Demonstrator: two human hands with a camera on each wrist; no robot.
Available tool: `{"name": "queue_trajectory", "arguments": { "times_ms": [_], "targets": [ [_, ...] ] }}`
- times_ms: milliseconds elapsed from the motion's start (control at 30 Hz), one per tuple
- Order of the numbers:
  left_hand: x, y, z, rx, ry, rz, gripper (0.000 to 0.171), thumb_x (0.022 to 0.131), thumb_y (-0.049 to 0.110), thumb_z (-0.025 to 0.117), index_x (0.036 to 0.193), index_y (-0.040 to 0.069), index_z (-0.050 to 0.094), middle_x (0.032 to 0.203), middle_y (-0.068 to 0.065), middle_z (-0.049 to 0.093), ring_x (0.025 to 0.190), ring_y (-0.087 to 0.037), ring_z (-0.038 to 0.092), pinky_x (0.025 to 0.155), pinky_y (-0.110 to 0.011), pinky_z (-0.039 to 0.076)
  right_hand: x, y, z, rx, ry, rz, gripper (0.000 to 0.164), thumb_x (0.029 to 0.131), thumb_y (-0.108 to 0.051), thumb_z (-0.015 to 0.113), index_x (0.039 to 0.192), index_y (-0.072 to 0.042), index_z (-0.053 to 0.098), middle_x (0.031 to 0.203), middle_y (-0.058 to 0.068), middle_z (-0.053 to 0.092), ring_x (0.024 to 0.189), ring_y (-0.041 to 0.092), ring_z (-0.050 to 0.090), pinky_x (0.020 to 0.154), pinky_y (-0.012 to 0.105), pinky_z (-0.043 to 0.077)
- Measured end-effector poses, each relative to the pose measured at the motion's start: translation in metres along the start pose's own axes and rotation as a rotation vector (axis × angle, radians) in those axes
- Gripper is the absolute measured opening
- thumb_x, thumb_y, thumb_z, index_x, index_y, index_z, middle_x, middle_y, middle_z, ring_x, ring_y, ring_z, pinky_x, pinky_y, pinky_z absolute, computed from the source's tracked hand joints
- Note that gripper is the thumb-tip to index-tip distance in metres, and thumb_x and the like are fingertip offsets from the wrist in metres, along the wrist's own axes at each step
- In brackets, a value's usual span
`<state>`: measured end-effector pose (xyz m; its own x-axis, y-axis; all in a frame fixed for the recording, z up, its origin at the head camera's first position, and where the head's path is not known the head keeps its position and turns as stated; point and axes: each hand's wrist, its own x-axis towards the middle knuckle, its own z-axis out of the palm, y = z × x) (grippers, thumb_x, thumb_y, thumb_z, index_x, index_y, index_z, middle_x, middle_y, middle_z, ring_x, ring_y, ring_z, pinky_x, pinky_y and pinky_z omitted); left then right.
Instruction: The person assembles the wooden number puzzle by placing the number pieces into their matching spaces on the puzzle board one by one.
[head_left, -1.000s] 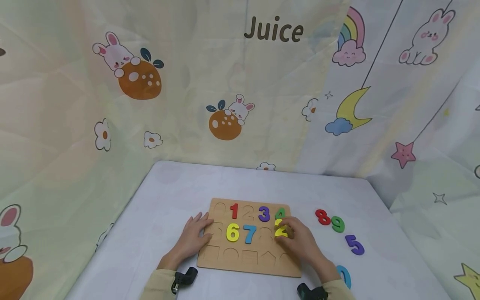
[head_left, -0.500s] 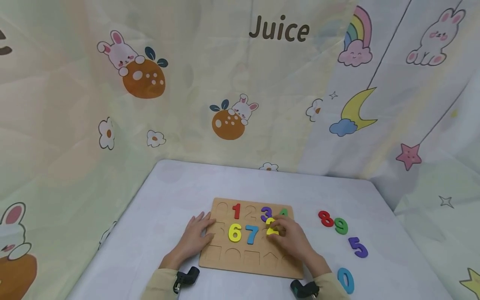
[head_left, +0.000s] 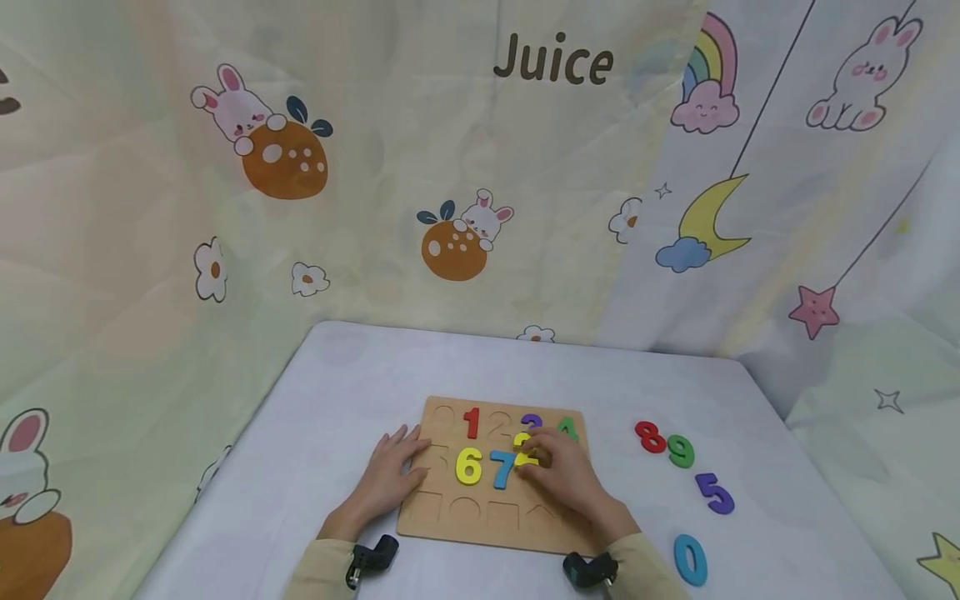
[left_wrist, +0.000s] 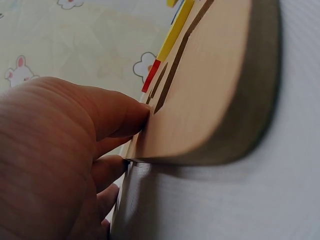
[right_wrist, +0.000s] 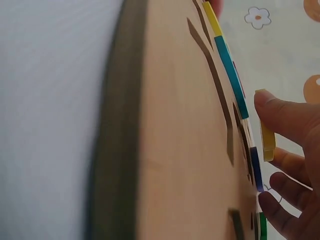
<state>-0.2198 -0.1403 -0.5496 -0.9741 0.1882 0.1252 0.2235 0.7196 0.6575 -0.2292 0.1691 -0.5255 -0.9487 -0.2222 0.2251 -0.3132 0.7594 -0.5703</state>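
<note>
A wooden number puzzle board (head_left: 450,533) lies flat on the table. My right hand (head_left: 566,477) pinches a yellow number 2 (head_left: 522,457) between thumb and fingers. In the right wrist view the yellow 2 (right_wrist: 268,135) is held just off the board's surface. Partly behind it is the purple 3 (head_left: 531,421); the blue 7 (head_left: 502,469) lies to its left. My left hand (head_left: 386,473) rests at the board's left edge, fingers extended. In the left wrist view its thumb (left_wrist: 120,112) touches the board near a corner.
On the board sit a red 1 (head_left: 471,423), a yellow 6 (head_left: 468,466) and a green 4 (head_left: 567,428). Loose on the table at right are a red 8 (head_left: 650,437), a green 9 (head_left: 681,451), a purple 5 (head_left: 715,493) and a blue 0 (head_left: 690,560). A printed curtain hangs behind.
My right hand has carried the yellow 2 leftward over the board, from beside the green 4 to below the purple 3. The left hand stays at the board's edge.
</note>
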Motion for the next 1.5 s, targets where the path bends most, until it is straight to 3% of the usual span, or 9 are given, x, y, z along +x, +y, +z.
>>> {"name": "queue_trajectory", "arguments": {
  "times_ms": [567, 867, 1500],
  "targets": [
    [-0.001, 0.0, -0.002, -0.018, 0.0, 0.007, 0.045, 0.088, 0.016, 0.067, 0.132, 0.008, 0.061, 0.152, -0.013, 0.041, 0.147, -0.033, 0.023, 0.121, -0.052, 0.009, 0.017, -0.008, 0.006, -0.021, -0.051, 0.05, 0.02, 0.08, -0.028, 0.081, 0.095, -0.028, 0.067, 0.126, -0.001, 0.062, 0.118, 0.024, 0.056, 0.1, 0.045, 0.05],
    [0.001, -0.001, -0.002, -0.014, 0.003, -0.002, 0.045, 0.088, 0.016, 0.067, 0.132, 0.008, 0.06, 0.152, -0.012, 0.041, 0.147, -0.033, 0.022, 0.121, -0.052, 0.008, 0.027, -0.007, -0.001, 0.04, -0.055, 0.026, 0.017, 0.081, -0.023, 0.081, 0.094, -0.023, 0.07, 0.131, 0.006, 0.061, 0.125, 0.032, 0.054, 0.104, 0.049, 0.047],
    [-0.001, -0.004, 0.001, -0.008, -0.002, 0.012, 0.046, 0.088, 0.016, 0.067, 0.133, 0.008, 0.06, 0.153, -0.013, 0.04, 0.147, -0.034, 0.021, 0.121, -0.052, 0.008, 0.041, -0.016, 0.009, -0.122, -0.078, -0.032, 0.016, 0.08, -0.031, 0.081, 0.092, -0.024, 0.073, 0.111, -0.006, 0.069, 0.106, 0.02, 0.059, 0.097, 0.043, 0.05]
  ]
}}
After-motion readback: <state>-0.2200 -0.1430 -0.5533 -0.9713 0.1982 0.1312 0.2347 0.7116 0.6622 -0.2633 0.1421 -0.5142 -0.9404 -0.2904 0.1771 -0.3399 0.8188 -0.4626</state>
